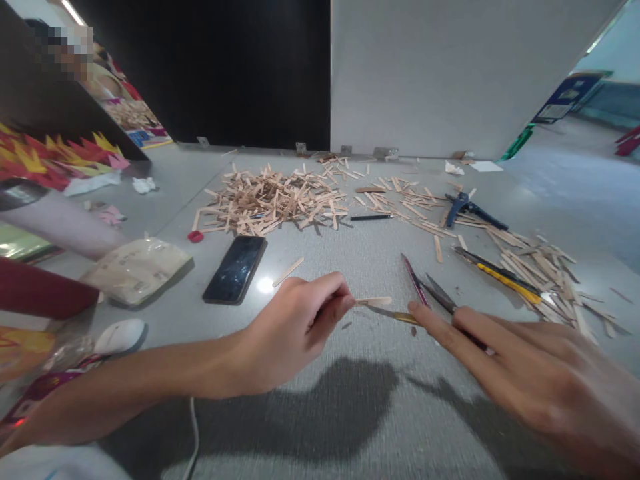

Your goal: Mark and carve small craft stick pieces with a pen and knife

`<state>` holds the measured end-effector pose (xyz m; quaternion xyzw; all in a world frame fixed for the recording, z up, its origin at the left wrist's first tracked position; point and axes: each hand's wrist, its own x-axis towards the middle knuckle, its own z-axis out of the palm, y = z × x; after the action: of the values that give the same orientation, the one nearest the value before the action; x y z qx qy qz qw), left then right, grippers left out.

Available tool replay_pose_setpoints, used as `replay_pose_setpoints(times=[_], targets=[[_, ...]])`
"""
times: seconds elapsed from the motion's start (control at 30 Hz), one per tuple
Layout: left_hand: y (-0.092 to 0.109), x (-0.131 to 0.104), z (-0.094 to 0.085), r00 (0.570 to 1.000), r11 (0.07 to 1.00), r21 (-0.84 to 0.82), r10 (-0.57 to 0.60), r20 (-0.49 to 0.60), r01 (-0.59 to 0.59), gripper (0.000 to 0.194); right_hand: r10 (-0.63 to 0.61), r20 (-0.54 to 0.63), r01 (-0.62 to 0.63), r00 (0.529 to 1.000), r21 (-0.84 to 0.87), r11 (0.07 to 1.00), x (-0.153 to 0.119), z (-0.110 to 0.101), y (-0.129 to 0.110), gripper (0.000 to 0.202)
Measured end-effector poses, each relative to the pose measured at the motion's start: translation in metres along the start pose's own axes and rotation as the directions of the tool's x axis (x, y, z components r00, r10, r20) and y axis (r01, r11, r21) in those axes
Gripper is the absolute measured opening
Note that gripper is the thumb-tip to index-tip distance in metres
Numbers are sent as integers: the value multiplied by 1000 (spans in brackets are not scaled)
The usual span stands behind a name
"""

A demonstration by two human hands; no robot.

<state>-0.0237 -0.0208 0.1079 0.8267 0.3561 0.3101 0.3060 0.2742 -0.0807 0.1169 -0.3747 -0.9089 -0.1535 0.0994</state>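
Left hand (303,320) pinches a wooden stick (379,301), jutting lengthwise rightward from its fingertips; right hand (533,377), hold unclear, lies beyond

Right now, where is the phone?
In the head view, the phone lies left of centre, right of the plastic packet and just on the near side of the heap of wooden sticks.

The left hand (300,319) pinches a wooden stick (377,301).
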Motion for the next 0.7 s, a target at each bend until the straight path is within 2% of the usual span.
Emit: replay_pose_setpoints(times=[0.13, 0.3, 0.5, 0.6, 0.7], targets=[[-2, 0, 5, 999, 998, -49, -42, 2, 42, 28, -96, -61, 86, 993, -154, 984, 8, 1, -2, 64], [-5, 1, 11, 999, 997, -65, -35, -14, 34, 28, -176, 8, 176, 984, -38, 984, 23, -6, 6, 67], [-12, -2, 22, 998, 996, -55, -70, -5, 70, 30, -131, 16, 129, 991, -328, 936, 22, 0, -20, 57], [-14, -2, 24, 997, 996, -45, -82, -6, 81, 30, -158, 77, 171, 984, -216, 961, 23, 6, -12, 60], [-16, -2, 26, 995, 994, -35, -99, 6, 99, 30, -155, 84, 164, 984, -115, 980, 26, 11, -2, 63]])
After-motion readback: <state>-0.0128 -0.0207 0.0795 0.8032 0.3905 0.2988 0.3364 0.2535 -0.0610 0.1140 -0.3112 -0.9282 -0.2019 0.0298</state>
